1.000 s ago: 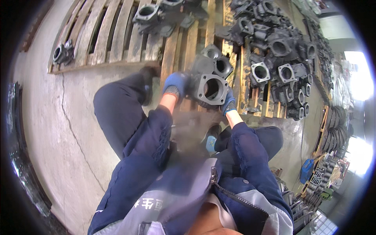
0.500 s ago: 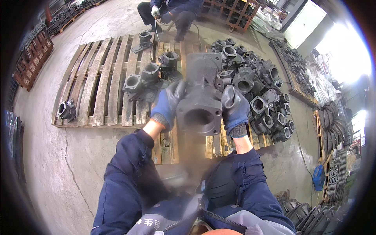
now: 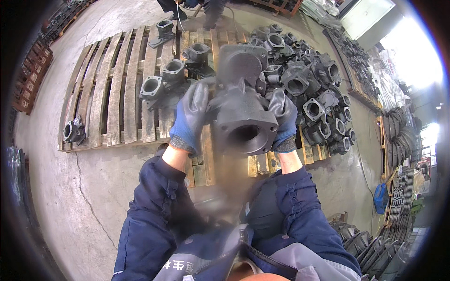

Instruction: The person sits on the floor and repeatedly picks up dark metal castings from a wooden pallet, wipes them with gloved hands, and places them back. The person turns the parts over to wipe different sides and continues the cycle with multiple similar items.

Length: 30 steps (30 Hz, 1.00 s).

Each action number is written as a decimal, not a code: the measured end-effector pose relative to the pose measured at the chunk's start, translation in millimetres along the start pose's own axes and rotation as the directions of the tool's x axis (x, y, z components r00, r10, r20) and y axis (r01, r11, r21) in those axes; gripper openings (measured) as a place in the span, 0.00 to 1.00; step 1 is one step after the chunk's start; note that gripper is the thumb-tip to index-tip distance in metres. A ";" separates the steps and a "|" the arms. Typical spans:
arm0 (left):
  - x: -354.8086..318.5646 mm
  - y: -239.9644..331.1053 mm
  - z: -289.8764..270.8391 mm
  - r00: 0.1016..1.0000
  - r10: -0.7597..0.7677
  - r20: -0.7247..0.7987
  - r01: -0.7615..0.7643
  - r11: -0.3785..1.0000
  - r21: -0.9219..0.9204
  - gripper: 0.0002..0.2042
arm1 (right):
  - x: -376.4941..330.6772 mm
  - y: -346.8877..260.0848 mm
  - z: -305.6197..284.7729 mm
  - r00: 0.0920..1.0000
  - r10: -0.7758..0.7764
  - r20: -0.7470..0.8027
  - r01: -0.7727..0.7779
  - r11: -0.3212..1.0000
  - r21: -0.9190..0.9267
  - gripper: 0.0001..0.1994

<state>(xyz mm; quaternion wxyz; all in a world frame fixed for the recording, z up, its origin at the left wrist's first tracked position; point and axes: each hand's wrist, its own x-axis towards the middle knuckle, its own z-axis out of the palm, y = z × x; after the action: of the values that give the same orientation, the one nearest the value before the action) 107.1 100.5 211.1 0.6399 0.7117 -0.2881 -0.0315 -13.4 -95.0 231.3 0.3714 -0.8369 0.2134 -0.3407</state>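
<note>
Between my two gloved hands I hold up a dark grey cast metal pipe fitting [image 3: 243,105] with a square bolt flange at each end. Its round bore at the near flange faces me. My left hand [image 3: 191,114], in a blue glove with a dark coated palm, is closed on the fitting's left side. My right hand [image 3: 282,117], gloved alike, grips the right side; part of its fingers is hidden behind the casting. Behind it, a wooden pallet [image 3: 112,96] carries similar castings, among them a few standing ones [image 3: 173,69] just beyond my left hand.
A dense heap of castings [image 3: 297,84] covers the pallet's right side. One small casting [image 3: 73,132] lies at its near left corner. A co-worker's legs [image 3: 206,11] are at the far edge. A blue container [image 3: 380,197] and metal parts [image 3: 375,253] are on the right.
The fitting has turned slightly, its near flange shifting right and its bore now tilted. My left hand has moved a little left. The whole view has tipped downward, so the pallet sits higher.
</note>
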 end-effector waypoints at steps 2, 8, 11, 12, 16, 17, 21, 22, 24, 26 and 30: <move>1.1 3.5 -3.2 0.990 -0.135 0.030 0.139 0.969 -0.203 0.22 | 1.3 1.9 4.9 0.992 0.120 0.036 -0.125 0.974 0.191 0.23; 1.4 15.3 -10.7 0.978 -0.210 0.019 0.210 0.961 -0.178 0.24 | 0.7 -6.7 18.9 0.993 0.111 0.049 -0.119 0.967 0.226 0.21; 2.4 16.3 -12.7 0.958 -0.282 0.053 0.287 0.931 -0.225 0.24 | -2.3 -18.0 15.8 0.963 0.247 0.111 -0.270 0.912 0.308 0.20; 2.2 16.0 -12.6 0.963 -0.265 0.056 0.270 0.923 -0.275 0.24 | -2.7 -21.2 14.9 0.958 0.253 0.134 -0.283 0.907 0.312 0.20; 5.4 14.7 -10.3 0.968 -0.235 0.083 0.249 0.910 -0.333 0.23 | 2.5 -20.2 12.8 0.939 0.307 0.153 -0.335 0.919 0.210 0.22; 5.3 14.8 -9.4 0.968 -0.231 0.096 0.249 0.917 -0.310 0.23 | 3.5 -15.7 13.4 0.935 0.319 0.154 -0.343 0.924 0.169 0.23; 4.5 16.7 -4.7 0.971 -0.232 0.053 0.238 0.947 -0.216 0.24 | 5.8 17.6 18.0 0.957 0.221 0.188 -0.243 0.964 0.106 0.24; 4.3 16.8 -3.8 0.968 -0.244 0.057 0.251 0.948 -0.196 0.25 | 6.2 27.6 20.3 0.949 0.263 0.174 -0.287 0.949 0.133 0.21; 4.2 15.8 -1.5 0.963 -0.261 0.067 0.268 0.951 -0.153 0.26 | 6.1 46.0 25.0 0.987 0.109 0.120 -0.103 0.993 -0.055 0.19; 5.4 12.2 1.5 0.974 -0.224 0.039 0.228 0.960 -0.163 0.27 | 7.6 58.8 28.0 0.994 -0.019 0.104 0.033 0.991 -0.131 0.17; 5.8 0.6 5.5 0.974 -0.221 0.040 0.224 0.957 -0.184 0.28 | 10.5 58.9 22.7 0.918 0.324 0.229 -0.394 0.818 0.420 0.17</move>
<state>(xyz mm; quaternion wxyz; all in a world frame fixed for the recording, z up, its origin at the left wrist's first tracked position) 109.4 93.0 212.5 0.6936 0.6758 -0.2081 -0.1372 4.2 -127.9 179.3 0.6300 -0.6930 0.2534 -0.2424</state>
